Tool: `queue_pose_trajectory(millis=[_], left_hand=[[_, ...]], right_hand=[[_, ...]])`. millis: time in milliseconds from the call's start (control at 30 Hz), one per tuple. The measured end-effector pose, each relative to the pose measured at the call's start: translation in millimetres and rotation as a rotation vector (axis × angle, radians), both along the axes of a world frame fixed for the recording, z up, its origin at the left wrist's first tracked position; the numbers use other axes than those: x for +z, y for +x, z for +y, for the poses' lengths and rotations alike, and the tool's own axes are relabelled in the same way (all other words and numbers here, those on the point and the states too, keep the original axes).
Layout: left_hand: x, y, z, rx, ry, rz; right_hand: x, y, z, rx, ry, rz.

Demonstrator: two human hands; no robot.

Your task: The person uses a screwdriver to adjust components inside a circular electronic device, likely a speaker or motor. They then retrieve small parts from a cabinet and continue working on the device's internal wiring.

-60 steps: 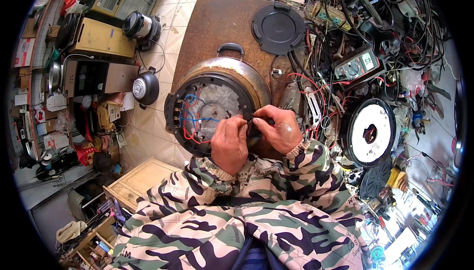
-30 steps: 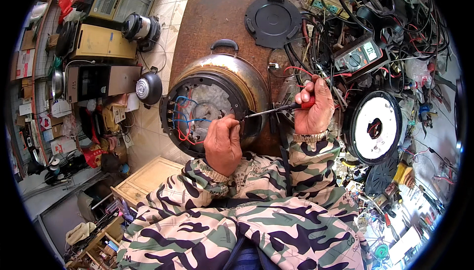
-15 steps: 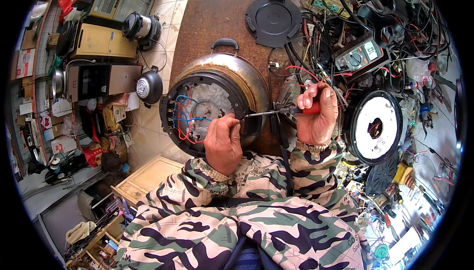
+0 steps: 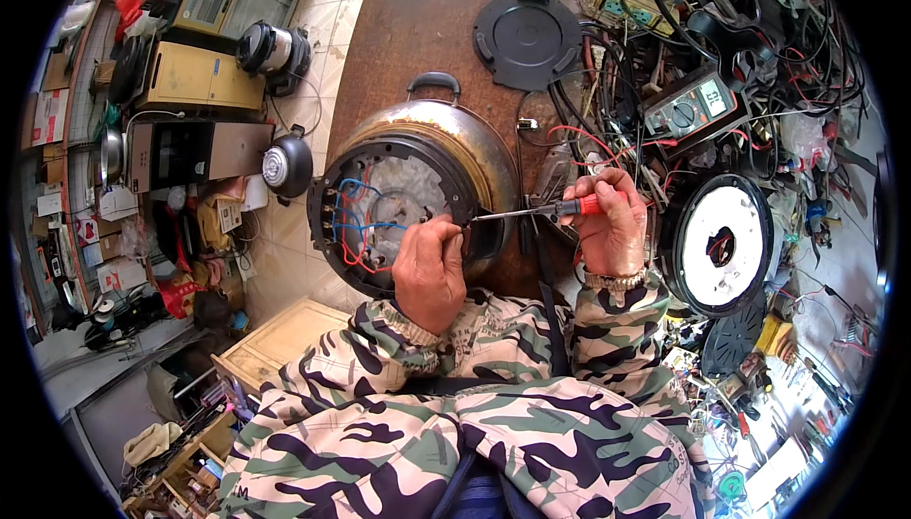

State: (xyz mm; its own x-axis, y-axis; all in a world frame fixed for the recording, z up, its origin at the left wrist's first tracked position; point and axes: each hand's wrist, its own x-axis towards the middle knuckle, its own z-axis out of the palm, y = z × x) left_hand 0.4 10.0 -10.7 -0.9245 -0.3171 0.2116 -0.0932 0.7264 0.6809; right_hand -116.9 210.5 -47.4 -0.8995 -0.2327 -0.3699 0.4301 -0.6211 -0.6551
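A steel pot (image 4: pixel 446 120) with rust-brown stains and a loop handle lies on the brown board (image 4: pixel 394 30), its black base ring (image 4: pixel 455 182) facing up around a metal plate (image 4: pixel 394 177) with red and blue wires (image 4: pixel 346 234). My left hand (image 4: pixel 427 272) is pinched at the ring's right side; whatever its fingertips hold is hidden. My right hand (image 4: pixel 607 220) grips a screwdriver (image 4: pixel 579 207) with a red handle. The screwdriver's shaft points left, and its tip is at the ring beside my left fingertips.
At the board's far right lies a black round cover (image 4: pixel 527 40). A multimeter (image 4: pixel 683 111), tangled cables and a white disc in a black ring (image 4: pixel 707 249) crowd the right. Appliances (image 4: pixel 195 78) and a black pot (image 4: pixel 289 168) stand left; a wooden box (image 4: pixel 280 343) sits below them.
My right hand took up the screwdriver between two seconds and one second ago. In the last half second its fingers have shifted on the handle; my left hand stays at the ring.
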Motion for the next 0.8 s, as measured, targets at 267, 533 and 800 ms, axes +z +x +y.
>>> queue_pose_trajectory(millis=[267,533,800], left_hand=[[1,1,1,0.015,-0.002,-0.003],[0,0,0,0.004,-0.009,-0.004],[3,0,0,0.008,-0.001,-0.025]], right_hand=[[5,-10,20,0.271,0.548,0.022],[40,-23,23,0.398,0.392,0.198],[42,-42,32,0.65,0.578,0.158]])
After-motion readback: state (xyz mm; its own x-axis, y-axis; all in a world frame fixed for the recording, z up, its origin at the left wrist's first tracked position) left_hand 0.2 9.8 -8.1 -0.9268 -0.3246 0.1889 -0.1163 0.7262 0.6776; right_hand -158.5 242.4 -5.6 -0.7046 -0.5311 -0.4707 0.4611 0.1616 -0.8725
